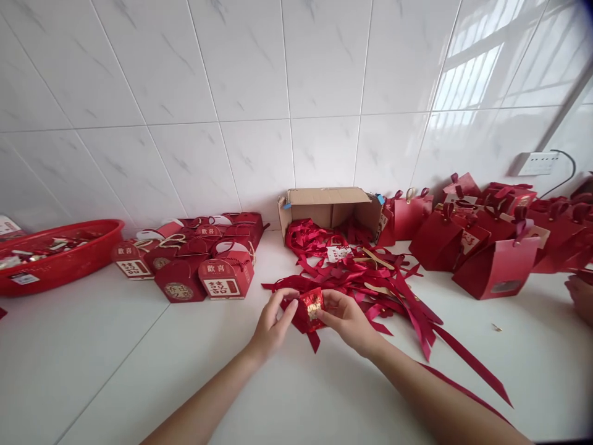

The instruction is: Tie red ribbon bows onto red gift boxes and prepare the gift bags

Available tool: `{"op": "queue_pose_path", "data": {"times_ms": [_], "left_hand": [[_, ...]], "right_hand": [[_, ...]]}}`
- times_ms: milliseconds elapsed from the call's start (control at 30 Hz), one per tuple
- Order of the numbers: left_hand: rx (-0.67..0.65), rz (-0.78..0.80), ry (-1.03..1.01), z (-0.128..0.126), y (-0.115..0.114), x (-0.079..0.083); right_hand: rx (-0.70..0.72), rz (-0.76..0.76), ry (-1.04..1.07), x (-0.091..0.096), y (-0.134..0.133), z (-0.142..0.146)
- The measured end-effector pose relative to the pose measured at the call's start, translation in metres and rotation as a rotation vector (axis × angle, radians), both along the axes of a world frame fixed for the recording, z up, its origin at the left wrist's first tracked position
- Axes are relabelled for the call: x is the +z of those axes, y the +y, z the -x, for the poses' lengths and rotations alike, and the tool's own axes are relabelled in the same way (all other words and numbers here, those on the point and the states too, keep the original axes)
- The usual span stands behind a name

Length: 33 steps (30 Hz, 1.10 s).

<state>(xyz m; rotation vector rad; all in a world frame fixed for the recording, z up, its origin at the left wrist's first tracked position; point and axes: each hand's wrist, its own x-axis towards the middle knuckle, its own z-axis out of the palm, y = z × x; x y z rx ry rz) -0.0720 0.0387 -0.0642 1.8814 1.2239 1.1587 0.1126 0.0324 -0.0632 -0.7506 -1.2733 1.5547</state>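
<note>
My right hand (345, 318) pinches a small shiny red packet (314, 304) with gold print between thumb and fingers. On its other side my left hand (277, 321) is closed with bent fingers at a dark red piece (300, 316) next to the packet. Whether that piece is ribbon or a folded box is hard to make out. A loose heap of dark red ribbons (393, 287) spreads just behind and to the right of my hands. Beyond it, a cardboard box (331, 196) lies on its side with more ribbons (308, 238) spilling out.
Red gift boxes (227, 272) stand in a group at left, beside a red plastic basin (60, 266) of small items. Several red gift bags (498, 266) stand at right. Another person's hand (581, 296) shows at the right edge. A tiled wall (254, 80) rises behind.
</note>
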Motion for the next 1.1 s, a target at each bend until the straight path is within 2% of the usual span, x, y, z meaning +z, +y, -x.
{"op": "queue_pose_path", "data": {"times_ms": [133, 233, 300, 367, 600, 667, 767, 833, 967, 1100], "left_hand": [[-0.144, 0.246, -0.174, -0.006, -0.005, 0.008], [-0.172, 0.348, -0.265, -0.006, -0.006, 0.011], [-0.183, 0.392, -0.289, -0.006, -0.007, 0.013], [-0.192, 0.439, -0.316, -0.005, -0.008, 0.014], [-0.129, 0.438, -0.35, -0.005, -0.006, 0.011], [-0.136, 0.445, -0.358, -0.007, -0.007, 0.01], [-0.15, 0.462, -0.362, -0.009, -0.009, 0.011], [-0.159, 0.476, -0.362, -0.01, -0.01, 0.011], [-0.182, 0.496, -0.358, -0.011, -0.011, 0.013], [-0.215, 0.508, -0.362, -0.011, -0.012, 0.014]], "right_hand": [[0.049, -0.039, -0.041, -0.011, -0.005, 0.003], [-0.066, -0.049, 0.0, -0.014, -0.005, 0.004], [-0.153, -0.008, 0.001, -0.013, -0.004, 0.001], [-0.173, 0.051, 0.001, -0.009, -0.004, -0.002], [-0.069, 0.151, 0.062, 0.001, -0.008, -0.002], [-0.08, 0.127, -0.044, 0.0, -0.009, -0.001], [-0.092, 0.01, -0.276, -0.005, -0.008, -0.002], [-0.069, -0.033, -0.348, -0.009, -0.008, -0.002], [0.016, -0.033, -0.301, -0.012, -0.008, -0.003], [0.04, -0.038, -0.205, -0.011, -0.008, -0.003]]}}
